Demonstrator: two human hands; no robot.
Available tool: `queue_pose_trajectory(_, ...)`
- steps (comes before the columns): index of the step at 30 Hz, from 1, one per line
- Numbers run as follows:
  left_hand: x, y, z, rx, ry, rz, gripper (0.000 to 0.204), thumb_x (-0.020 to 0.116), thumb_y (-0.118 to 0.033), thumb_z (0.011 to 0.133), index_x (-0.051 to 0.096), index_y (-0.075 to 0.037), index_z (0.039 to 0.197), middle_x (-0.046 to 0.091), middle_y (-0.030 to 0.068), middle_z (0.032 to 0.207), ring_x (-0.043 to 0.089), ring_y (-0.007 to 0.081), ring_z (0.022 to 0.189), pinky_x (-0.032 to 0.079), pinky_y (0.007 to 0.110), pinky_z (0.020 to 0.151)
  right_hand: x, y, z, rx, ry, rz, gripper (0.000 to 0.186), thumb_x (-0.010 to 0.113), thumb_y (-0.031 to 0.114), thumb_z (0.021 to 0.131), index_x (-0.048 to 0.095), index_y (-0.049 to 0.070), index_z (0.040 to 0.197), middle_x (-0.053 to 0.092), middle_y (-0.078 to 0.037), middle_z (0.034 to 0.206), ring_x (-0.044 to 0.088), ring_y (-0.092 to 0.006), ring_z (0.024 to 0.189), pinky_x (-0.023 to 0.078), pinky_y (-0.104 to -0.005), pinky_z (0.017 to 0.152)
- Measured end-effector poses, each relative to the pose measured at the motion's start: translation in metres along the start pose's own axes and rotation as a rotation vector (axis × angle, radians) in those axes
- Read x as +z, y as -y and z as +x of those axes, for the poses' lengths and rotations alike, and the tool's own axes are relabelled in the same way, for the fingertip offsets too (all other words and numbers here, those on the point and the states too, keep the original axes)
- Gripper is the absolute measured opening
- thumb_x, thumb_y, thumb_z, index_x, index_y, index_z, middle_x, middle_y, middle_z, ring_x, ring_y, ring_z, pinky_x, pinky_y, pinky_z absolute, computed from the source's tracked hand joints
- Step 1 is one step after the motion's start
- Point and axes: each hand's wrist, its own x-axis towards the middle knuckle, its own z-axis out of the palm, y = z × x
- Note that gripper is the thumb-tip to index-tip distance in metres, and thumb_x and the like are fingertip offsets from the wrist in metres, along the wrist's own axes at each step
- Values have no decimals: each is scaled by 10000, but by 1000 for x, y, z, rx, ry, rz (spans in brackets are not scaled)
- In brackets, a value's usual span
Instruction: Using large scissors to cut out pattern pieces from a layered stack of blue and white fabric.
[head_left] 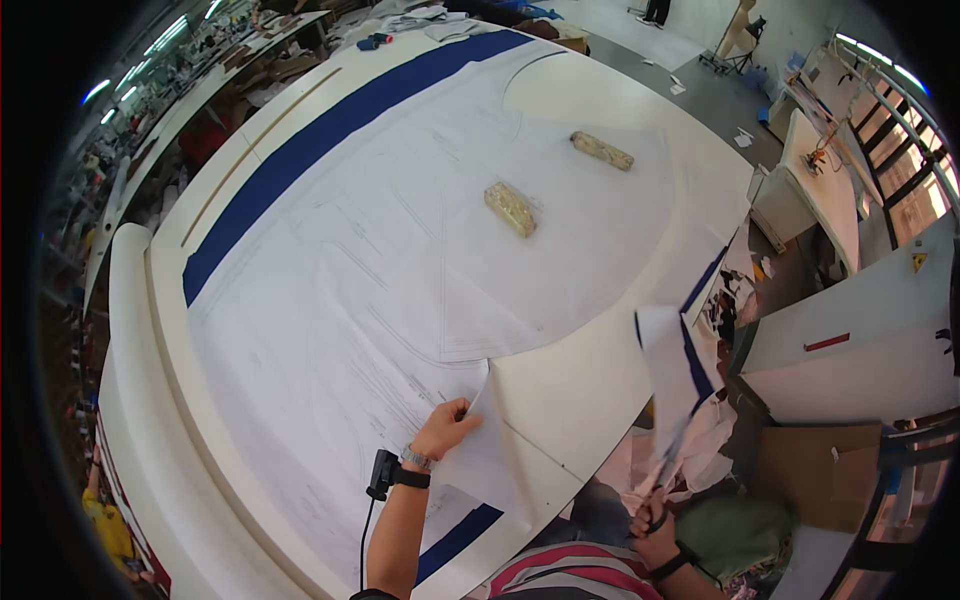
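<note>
While I am watching from afar through the head camera, the left hand [447,430] is pinching the edge of the white paper [330,300], thumb and fingers closed on it. That paper, marked with thin lines, is lying across the table [570,400], and blue cloth [330,130] is showing along its far side and at a near corner. Two tan blocks [511,210] are resting on the paper. Off the table's near right edge, I am seeing the right hand [655,535] curling around the handles of scissors [668,467]; blur is keeping me from telling how far the blades are open. Just past them, a white-and-blue strip [660,345] is hanging.
</note>
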Motion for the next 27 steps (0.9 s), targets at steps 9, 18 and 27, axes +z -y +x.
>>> queue_pose_trajectory(9,10,-7,-3,33,-138,225,245,731,-225,893,652,7,891,565,-11,711,480,86,655,420,293,587,-90,32,29,13,-73,602,283,739,397,987,603,162,906,478,53,643,492,-56,525,394,-202,433)
queue_pose_trajectory(18,8,12,-14,-19,-333,278,215,735,-201,884,693,8,917,598,-14,772,490,92,684,415,295,596,-53,97,58,299,257,591,337,755,391,985,594,116,874,492,50,656,488,-76,520,381,-222,453)
queue_pose_trajectory(27,-24,10,-40,-7,-615,643,327,764,-274,853,716,46,902,667,78,691,571,136,630,467,352,571,-14,165,62,166,453,-22,310,666,388,1048,560,136,903,453,39,635,413,-72,475,323,-231,445)
